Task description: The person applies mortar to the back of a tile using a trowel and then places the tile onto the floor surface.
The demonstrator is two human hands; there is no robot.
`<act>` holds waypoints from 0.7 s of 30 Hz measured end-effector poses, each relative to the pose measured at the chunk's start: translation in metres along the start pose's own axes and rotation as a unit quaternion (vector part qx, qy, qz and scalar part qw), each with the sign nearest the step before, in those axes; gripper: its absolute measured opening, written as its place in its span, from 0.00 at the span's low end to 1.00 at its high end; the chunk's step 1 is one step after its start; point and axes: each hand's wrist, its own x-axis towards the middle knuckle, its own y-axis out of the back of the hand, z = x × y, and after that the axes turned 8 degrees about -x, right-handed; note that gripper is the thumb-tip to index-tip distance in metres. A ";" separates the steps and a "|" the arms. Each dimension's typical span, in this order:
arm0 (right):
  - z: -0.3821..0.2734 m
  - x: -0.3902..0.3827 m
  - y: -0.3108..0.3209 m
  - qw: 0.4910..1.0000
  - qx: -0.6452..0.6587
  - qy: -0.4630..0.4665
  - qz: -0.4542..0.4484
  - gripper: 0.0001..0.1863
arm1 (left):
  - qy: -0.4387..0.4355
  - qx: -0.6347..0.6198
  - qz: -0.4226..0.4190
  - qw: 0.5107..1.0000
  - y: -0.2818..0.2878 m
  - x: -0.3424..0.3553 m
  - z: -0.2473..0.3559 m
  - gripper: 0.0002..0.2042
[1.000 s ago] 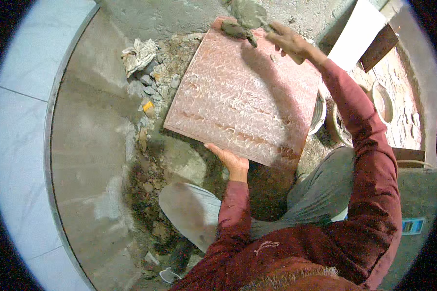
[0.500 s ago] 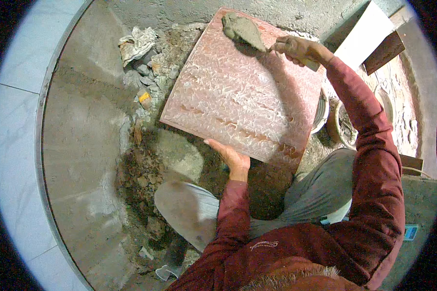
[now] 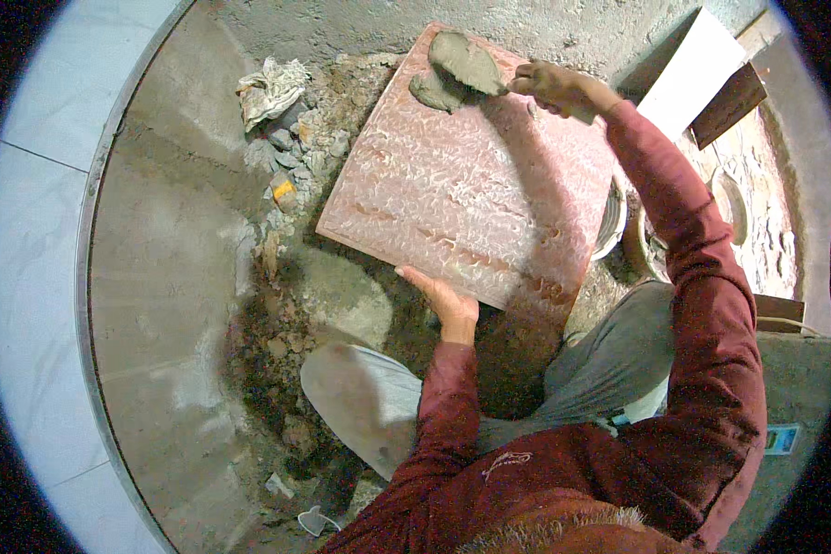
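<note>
- Pictured over rough ground (image 3: 346,295), between the knees (image 3: 360,402) and a coarse wall (image 3: 342,28): a large pink tile (image 3: 415,175), ridged face up.
- Gripping a trowel (image 3: 466,63) in the right hand (image 3: 554,88), fingers closed around the handle; best held with a loose wrist, free to turn the blade.
- Resting the left hand (image 3: 450,303) against the tile's near edge, most fingers hidden underneath; cannot tell how tightly gripped. Wise to brace firmly there against each push of the blade.
- Worth pressing the grey mortar (image 3: 431,95), dabbed near the far corner, hard into the ridges before drawing out, to drive out trapped air.
- Better to tilt the blade low and sweep from the far corner toward the near edge, overlapping strokes and leaving an even thickness.
- Sensible to ease off near the rim, avoiding spills onto the rubble (image 3: 291,152) at left or the buckets (image 3: 611,222) at right.
- Best to cover the bare middle and corners fully, likely needing more mortar.
</note>
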 end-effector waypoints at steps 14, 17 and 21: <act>-0.022 -0.016 0.000 0.969 0.219 -0.077 -0.079 0.25 | 0.010 -0.004 0.006 1.000 -0.005 -0.003 -0.003 0.50; -0.053 -0.028 -0.024 0.979 0.175 -0.075 -0.077 0.22 | 0.021 -0.013 0.024 0.999 -0.011 -0.005 0.000 0.52; -0.043 -0.044 -0.046 0.985 -0.136 0.061 0.085 0.18 | 0.032 -0.006 -0.006 0.999 -0.015 -0.009 0.001 0.50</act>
